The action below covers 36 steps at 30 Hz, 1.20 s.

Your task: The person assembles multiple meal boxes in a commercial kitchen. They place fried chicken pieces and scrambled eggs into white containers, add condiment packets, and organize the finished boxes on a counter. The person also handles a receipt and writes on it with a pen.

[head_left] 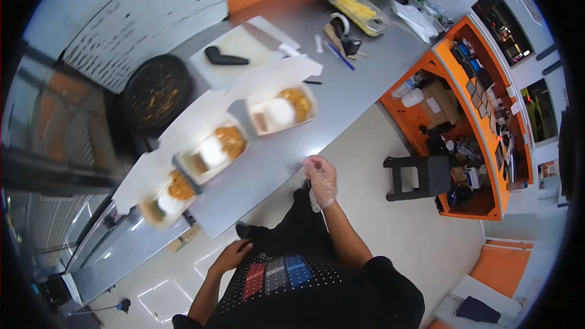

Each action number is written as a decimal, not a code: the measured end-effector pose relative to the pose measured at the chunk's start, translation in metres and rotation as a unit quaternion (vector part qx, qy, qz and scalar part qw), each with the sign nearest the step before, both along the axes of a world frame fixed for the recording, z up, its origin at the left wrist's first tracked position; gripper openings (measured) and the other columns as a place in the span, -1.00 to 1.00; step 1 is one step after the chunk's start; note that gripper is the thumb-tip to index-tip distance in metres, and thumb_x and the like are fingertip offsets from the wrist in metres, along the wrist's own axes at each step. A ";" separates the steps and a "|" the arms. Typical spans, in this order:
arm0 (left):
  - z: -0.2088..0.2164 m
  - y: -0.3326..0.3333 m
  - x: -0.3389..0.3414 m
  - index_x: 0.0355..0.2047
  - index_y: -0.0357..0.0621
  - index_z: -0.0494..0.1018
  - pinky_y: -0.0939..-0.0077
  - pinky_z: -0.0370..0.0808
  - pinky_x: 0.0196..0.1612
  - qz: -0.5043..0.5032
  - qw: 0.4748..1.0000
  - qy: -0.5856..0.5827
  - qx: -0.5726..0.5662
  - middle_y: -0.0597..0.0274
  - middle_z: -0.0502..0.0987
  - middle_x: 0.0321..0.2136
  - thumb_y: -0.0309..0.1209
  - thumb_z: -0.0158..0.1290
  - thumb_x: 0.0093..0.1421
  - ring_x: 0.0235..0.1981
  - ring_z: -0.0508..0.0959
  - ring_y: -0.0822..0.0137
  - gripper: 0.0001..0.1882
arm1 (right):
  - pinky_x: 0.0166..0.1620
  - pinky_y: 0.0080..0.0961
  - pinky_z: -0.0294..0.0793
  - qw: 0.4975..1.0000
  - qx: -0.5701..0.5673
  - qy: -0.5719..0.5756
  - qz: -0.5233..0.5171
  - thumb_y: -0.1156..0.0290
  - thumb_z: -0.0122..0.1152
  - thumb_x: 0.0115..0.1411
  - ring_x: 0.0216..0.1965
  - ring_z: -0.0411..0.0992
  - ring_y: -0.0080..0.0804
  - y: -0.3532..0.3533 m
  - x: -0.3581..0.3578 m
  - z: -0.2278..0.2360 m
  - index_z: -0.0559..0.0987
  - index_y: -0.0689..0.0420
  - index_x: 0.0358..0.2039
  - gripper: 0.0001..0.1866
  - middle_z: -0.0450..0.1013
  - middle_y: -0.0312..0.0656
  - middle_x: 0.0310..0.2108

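My right hand [321, 180], in a clear plastic glove, hangs just off the counter's front edge. Its fingers are curled together; what they hold, if anything, is hidden. Bare and low beside my shirt, my left hand [233, 254] has its fingers loosely stretched, with nothing visible in them. Three open white cardboard food boxes stand in a slanting row on the metal counter: a right box [263, 129], a middle box [201, 178] and a left box [159, 219]. Each contains white rice, an orange-brown saucy food and a smaller brownish portion. The right box is nearest to my right hand.
Behind the boxes sit a black pan [155, 92] with food scraps and a white cutting board [234, 55] bearing a black-handled object. A clear tub of yellow food [359, 12] is farther back. A black stool [417, 178] and an orange shelf unit [448, 64] stand right.
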<state>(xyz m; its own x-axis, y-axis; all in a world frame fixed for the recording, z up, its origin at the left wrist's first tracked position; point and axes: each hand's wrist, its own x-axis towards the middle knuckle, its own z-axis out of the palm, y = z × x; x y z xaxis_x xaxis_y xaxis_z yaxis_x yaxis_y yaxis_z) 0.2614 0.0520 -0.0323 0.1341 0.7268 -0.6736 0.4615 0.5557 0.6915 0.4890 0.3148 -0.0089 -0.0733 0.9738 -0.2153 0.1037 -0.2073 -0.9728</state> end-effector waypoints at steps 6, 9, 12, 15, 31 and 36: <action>-0.078 0.059 0.069 0.21 -0.12 0.29 0.20 0.40 0.08 -0.089 0.990 -0.078 0.083 -0.19 0.42 0.03 -0.34 -0.14 0.28 -0.01 0.48 -0.11 -0.52 | -0.36 -0.65 0.37 0.999 0.006 -0.051 0.008 0.37 0.12 0.26 -0.49 0.36 -0.63 0.124 0.130 -0.036 0.55 0.24 -0.28 -0.81 0.41 -0.34 -0.55; -0.078 0.140 0.100 0.10 -0.14 0.37 0.13 0.44 -0.04 -0.205 0.976 0.050 0.052 -0.30 0.44 -0.07 -0.31 -0.17 0.28 -0.13 0.53 -0.12 -0.59 | -0.26 -0.55 0.44 0.952 0.146 -0.261 0.069 0.34 0.12 0.27 -0.39 0.44 -0.53 0.219 0.208 -0.076 0.56 0.21 -0.24 -0.80 0.50 -0.26 -0.45; 0.061 0.286 0.134 -0.11 -0.23 0.43 0.23 0.40 -0.01 -0.068 0.995 0.010 -0.067 -0.15 0.50 -0.10 0.03 -0.21 0.36 -0.08 0.51 -0.02 -0.47 | -0.12 -0.35 0.48 0.922 0.227 -0.307 0.063 0.25 0.13 0.27 -0.21 0.51 -0.23 0.339 0.232 -0.042 0.57 0.18 -0.19 -0.74 0.54 -0.11 -0.32; 0.080 0.359 0.179 0.06 -0.23 0.40 0.30 0.38 0.10 -0.002 0.975 -0.084 0.206 0.00 0.50 -0.02 -0.13 -0.09 0.35 0.00 0.48 0.06 -0.55 | -0.03 -0.30 0.47 0.889 0.247 -0.378 0.072 0.27 0.09 0.27 -0.07 0.49 -0.14 0.470 0.253 -0.020 0.56 0.17 -0.14 -0.72 0.46 -0.01 -0.04; 0.036 0.798 0.301 0.08 -0.21 0.31 0.10 0.25 0.17 0.282 0.840 0.095 0.454 -0.21 0.22 0.16 -0.34 0.06 0.20 0.16 0.27 -0.17 -0.55 | -0.09 -0.08 0.48 0.691 0.408 -0.517 0.297 0.27 0.11 0.20 -0.13 0.46 0.15 0.754 0.211 0.012 0.52 0.26 -0.13 -0.67 0.45 0.06 -0.16; 0.010 0.871 0.322 0.31 -0.14 0.08 0.02 0.16 0.20 0.352 0.793 0.184 0.461 -0.31 0.05 0.27 -0.29 0.02 0.21 0.24 0.16 -0.24 -0.31 | -0.32 -0.19 0.58 0.592 0.438 -0.613 0.286 0.41 0.09 0.15 -0.29 0.55 0.02 0.757 0.203 0.014 0.47 0.30 -0.10 -0.67 0.47 0.10 -0.24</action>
